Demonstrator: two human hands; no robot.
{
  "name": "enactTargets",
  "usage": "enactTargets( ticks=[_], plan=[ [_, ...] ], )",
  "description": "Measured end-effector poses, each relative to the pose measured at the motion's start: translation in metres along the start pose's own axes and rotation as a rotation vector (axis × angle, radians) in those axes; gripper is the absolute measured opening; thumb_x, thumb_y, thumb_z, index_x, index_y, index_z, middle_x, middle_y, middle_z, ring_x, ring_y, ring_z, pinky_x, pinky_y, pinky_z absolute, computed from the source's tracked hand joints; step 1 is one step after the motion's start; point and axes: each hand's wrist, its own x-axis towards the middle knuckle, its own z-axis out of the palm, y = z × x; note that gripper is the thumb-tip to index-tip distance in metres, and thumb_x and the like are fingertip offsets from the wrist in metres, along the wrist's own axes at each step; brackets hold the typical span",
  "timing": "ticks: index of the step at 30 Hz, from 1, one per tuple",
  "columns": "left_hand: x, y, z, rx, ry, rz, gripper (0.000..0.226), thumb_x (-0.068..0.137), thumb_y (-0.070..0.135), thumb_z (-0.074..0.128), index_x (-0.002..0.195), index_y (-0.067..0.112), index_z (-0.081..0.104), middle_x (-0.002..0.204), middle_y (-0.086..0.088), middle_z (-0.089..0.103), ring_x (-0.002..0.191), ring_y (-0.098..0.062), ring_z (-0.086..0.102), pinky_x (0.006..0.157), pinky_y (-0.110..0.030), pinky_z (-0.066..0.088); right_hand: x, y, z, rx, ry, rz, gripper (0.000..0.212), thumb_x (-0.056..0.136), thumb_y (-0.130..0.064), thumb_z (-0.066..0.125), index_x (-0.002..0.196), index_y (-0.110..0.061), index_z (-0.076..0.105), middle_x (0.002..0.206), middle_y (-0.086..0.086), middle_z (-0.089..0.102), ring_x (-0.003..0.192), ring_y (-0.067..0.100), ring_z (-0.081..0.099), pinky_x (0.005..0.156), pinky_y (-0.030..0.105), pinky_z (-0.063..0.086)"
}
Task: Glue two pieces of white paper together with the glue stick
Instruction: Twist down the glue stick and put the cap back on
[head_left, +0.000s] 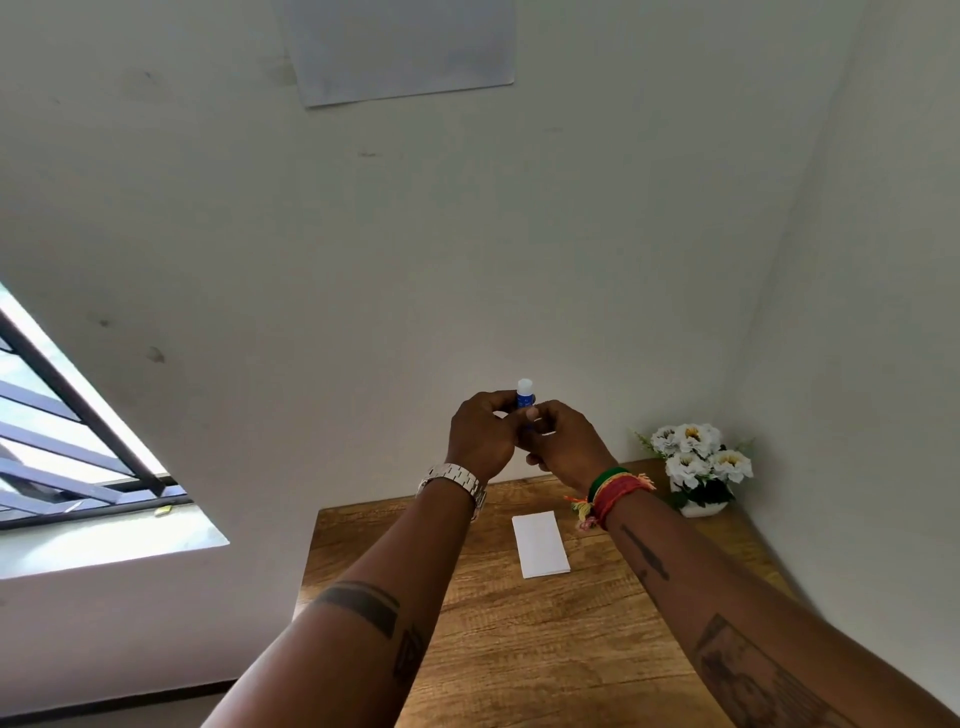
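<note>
A small blue glue stick (524, 396) with a white top stands upright in the air above the wooden table (519, 649). Both hands are raised and closed around it: my left hand (480, 439) grips it from the left and my right hand (563, 444) from the right, fingers touching its lower body. Only the white top and a bit of blue label show; the rest is hidden by fingers. A white piece of paper (540, 543) lies flat on the table below the hands. I cannot tell whether it is one sheet or two stacked.
A white pot of white flowers (696, 462) stands at the table's far right corner by the walls. A barred window (67, 441) is at the left. A sheet of paper (400, 47) hangs on the wall above.
</note>
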Motion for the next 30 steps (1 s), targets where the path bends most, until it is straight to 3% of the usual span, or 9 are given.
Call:
enactTargets(
  ticks=[4, 10, 16, 22, 24, 27, 30],
  plan=[
    [0.002, -0.002, -0.001, 0.018, -0.002, 0.002, 0.032, 0.091, 0.031, 0.072, 0.121, 0.02, 0.073, 0.12, 0.0, 0.071, 0.101, -0.016, 0.063, 0.085, -0.026, 0.043, 0.0, 0.003, 0.0, -0.033, -0.044, -0.052, 0.029, 0.099, -0.022, 0.062, 0.128, -0.017, 0.063, 0.113, 0.001, 0.07, 0.076, 0.016, 0.072, 0.069, 0.026, 0.054],
    [0.0, -0.005, 0.005, 0.004, -0.013, 0.011, 0.028, 0.09, 0.031, 0.073, 0.117, 0.022, 0.075, 0.117, 0.001, 0.072, 0.102, -0.018, 0.065, 0.091, -0.032, 0.051, 0.004, 0.007, 0.001, -0.105, 0.053, 0.019, 0.02, 0.092, -0.031, 0.072, 0.102, -0.017, 0.062, 0.091, 0.001, 0.07, 0.076, 0.023, 0.072, 0.072, 0.033, 0.056],
    [0.003, -0.01, 0.008, -0.014, -0.028, -0.001, 0.029, 0.091, 0.029, 0.073, 0.118, 0.021, 0.075, 0.117, 0.001, 0.071, 0.099, -0.015, 0.062, 0.09, -0.029, 0.048, 0.002, 0.013, -0.001, -0.063, -0.013, -0.056, 0.026, 0.1, -0.026, 0.061, 0.125, -0.021, 0.063, 0.114, -0.001, 0.069, 0.075, 0.014, 0.073, 0.068, 0.024, 0.054],
    [0.002, -0.018, 0.022, -0.016, -0.06, -0.031, 0.029, 0.091, 0.029, 0.072, 0.118, 0.02, 0.074, 0.119, 0.0, 0.071, 0.101, -0.018, 0.063, 0.089, -0.029, 0.048, 0.004, 0.025, 0.0, -0.144, 0.075, 0.044, 0.022, 0.092, -0.029, 0.072, 0.104, -0.014, 0.062, 0.1, 0.003, 0.07, 0.078, 0.024, 0.071, 0.075, 0.033, 0.053],
    [0.001, -0.023, 0.026, -0.018, -0.071, -0.046, 0.029, 0.09, 0.03, 0.073, 0.118, 0.02, 0.074, 0.118, -0.001, 0.071, 0.101, -0.019, 0.064, 0.089, -0.03, 0.05, 0.003, 0.032, -0.001, -0.132, 0.026, 0.051, 0.026, 0.091, -0.028, 0.074, 0.11, -0.017, 0.059, 0.103, -0.002, 0.067, 0.084, 0.021, 0.068, 0.078, 0.032, 0.054],
    [0.0, -0.035, 0.033, 0.007, -0.079, -0.071, 0.032, 0.091, 0.031, 0.073, 0.12, 0.019, 0.073, 0.118, -0.001, 0.071, 0.1, -0.017, 0.063, 0.09, -0.03, 0.048, 0.002, 0.046, -0.008, -0.157, -0.071, 0.052, 0.039, 0.088, -0.024, 0.076, 0.121, -0.028, 0.054, 0.102, -0.01, 0.064, 0.089, 0.008, 0.063, 0.073, 0.019, 0.046],
    [-0.002, -0.051, 0.045, 0.03, -0.096, -0.106, 0.03, 0.089, 0.033, 0.074, 0.116, 0.02, 0.075, 0.115, 0.001, 0.072, 0.097, -0.016, 0.063, 0.087, -0.029, 0.046, 0.001, 0.07, -0.017, -0.173, -0.074, 0.135, 0.035, 0.091, -0.014, 0.068, 0.121, -0.028, 0.059, 0.105, -0.003, 0.067, 0.092, 0.015, 0.065, 0.068, 0.022, 0.049]
  ],
)
